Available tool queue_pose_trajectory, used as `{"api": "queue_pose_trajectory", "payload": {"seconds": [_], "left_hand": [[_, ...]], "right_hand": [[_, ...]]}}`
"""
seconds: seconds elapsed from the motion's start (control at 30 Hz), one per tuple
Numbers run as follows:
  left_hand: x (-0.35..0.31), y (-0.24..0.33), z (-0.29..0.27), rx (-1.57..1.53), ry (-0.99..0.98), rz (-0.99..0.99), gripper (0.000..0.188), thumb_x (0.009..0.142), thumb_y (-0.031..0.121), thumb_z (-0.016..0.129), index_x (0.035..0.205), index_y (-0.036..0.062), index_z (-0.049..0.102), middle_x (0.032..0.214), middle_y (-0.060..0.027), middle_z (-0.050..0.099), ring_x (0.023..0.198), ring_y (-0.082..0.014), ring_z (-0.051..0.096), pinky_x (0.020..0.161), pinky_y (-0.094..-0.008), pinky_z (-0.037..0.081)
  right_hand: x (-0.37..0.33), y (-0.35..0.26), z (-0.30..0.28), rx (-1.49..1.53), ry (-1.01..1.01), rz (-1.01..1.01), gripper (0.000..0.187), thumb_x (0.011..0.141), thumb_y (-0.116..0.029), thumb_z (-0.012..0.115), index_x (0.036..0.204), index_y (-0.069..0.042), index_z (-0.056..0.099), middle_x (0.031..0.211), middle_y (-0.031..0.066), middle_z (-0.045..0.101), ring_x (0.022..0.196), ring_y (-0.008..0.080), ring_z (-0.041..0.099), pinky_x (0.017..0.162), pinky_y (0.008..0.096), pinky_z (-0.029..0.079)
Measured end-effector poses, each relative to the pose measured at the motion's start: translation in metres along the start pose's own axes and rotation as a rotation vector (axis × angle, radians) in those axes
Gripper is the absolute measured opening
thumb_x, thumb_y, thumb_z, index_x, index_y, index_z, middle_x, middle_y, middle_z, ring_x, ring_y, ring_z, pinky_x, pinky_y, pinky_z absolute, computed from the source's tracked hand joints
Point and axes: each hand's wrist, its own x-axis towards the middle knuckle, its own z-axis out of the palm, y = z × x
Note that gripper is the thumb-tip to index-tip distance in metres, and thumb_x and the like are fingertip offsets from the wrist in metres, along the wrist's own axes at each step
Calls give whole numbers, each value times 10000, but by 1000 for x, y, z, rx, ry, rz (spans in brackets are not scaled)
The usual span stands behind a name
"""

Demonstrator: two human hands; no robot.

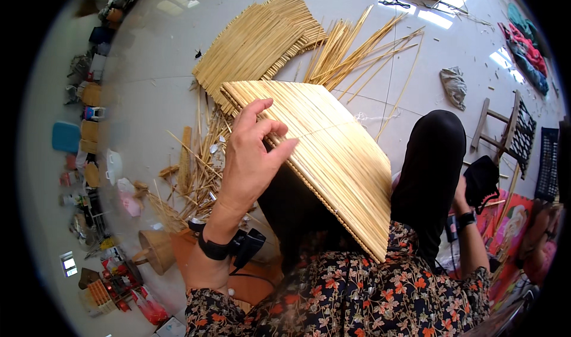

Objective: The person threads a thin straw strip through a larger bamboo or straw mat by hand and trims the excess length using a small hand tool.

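Observation:
A flat panel of pale straw-coloured stalks point(333, 153), laid side by side, rests tilted across my lap and knees. My left hand point(253, 150) is over its upper left edge, thumb and fingers bent and apart. A thin pale thread point(330, 126) runs across the panel from near that thumb and ends in a loose white tangle past the far edge. To the right of my raised black-trousered knee point(437, 153) is my right hand point(461, 197), its fingers mostly hidden. Right beside it is a black cloth-like thing point(481, 182); whether the hand touches it, I cannot tell.
Stacked stalk panels point(250, 46) lie on the tiled floor ahead, beside loose long stalks point(351, 49). Scraps point(196, 164) litter the left, near a tan bucket-like container point(156, 252). At right are a grey cloth bag point(454, 87), a low chair point(505, 129) and another person's arm point(538, 233).

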Motion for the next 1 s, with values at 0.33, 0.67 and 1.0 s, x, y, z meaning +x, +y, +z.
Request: {"api": "queue_pose_trajectory", "payload": {"seconds": [0.33, 0.67, 1.0], "left_hand": [[-1, -20, -1, -335, 98, -83, 122, 910, 89, 739, 926, -31, 727, 1402, -172, 603, 1271, -230, 593, 1061, -347, 467], [8, -21, 7, -60, 188, 144, 134, 901, 96, 738, 866, -4, 655, 1159, -124, 672, 1055, -293, 656, 965, -394, 497], [9, -27, 4, 282, 189, 432, 123, 938, 77, 704, 953, 17, 597, 1037, -135, 610, 897, -324, 632, 776, -401, 535]], "right_hand": [[-67, 77, 117, 76, -338, 307, 259, 935, -230, 673, 1062, -7, 712, 946, 209, 737, 895, 354, 724, 784, 457, 552], [64, -97, -130, 348, 471, -177, 251, 1048, -168, 597, 1215, -3, 683, 1113, 135, 749, 1057, 220, 708, 940, 334, 539], [-75, -502, -167, 809, -443, -1057, 165, 939, -83, 728, 1099, -50, 704, 1080, 110, 697, 935, 236, 708, 775, 348, 582]]}}
